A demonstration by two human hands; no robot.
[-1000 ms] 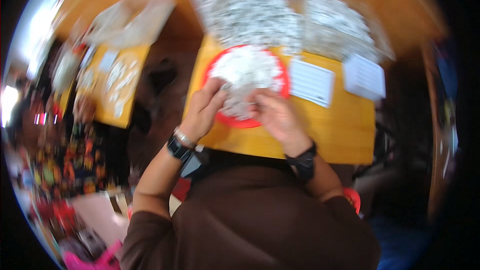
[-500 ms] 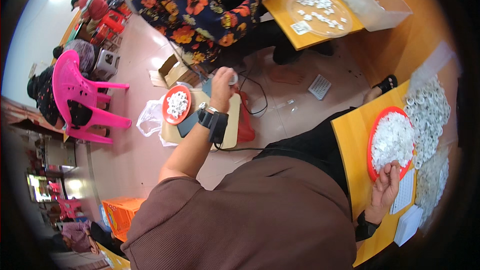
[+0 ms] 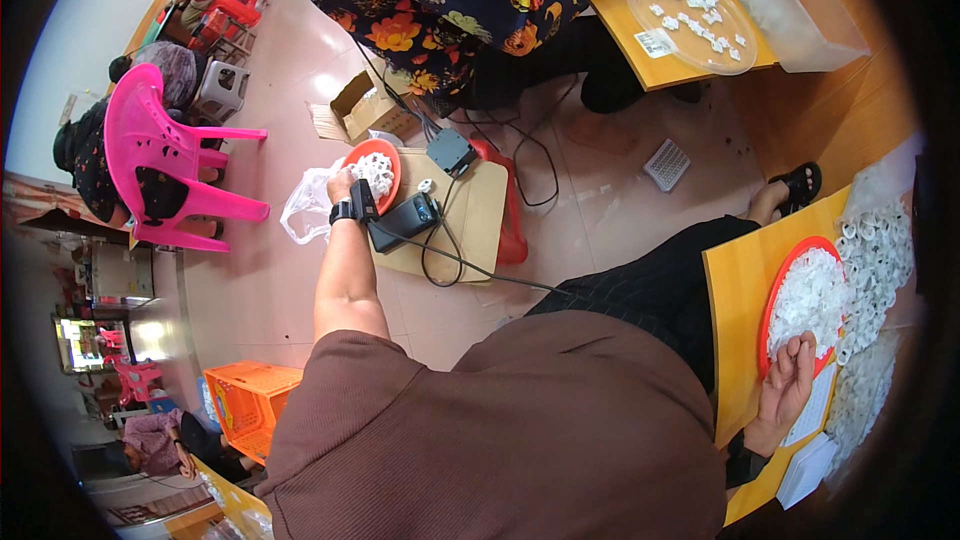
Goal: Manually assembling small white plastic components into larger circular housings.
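My left hand (image 3: pixel 342 186) reaches out to the near left rim of a red plate (image 3: pixel 394 162) heaped with small white rings (image 3: pixel 375 170). A black device strapped to its wrist partly covers the fingers, so their grip is hidden. My right hand (image 3: pixel 783 400) rests palm up at the near edge of another red plate (image 3: pixel 766 325) on the yellow table. Its fingers are curled together close to a pile of small translucent white pieces (image 3: pixel 808 305). Whatever lies between those fingertips is too small to make out.
A tan board (image 3: pixel 480 225) carries the left plate, a black power pack (image 3: pixel 408 222) and a grey box (image 3: pixel 451 151) with cables. A cable crosses to my lap. White rings (image 3: pixel 872 260) lie beyond the right plate. A pink chair (image 3: pixel 140 150) and orange crate (image 3: pixel 250 400) stand left.
My left hand has moved left and down, from above the board to the red plate of rings. My right hand stays by its plate. The whole view has shifted slightly.
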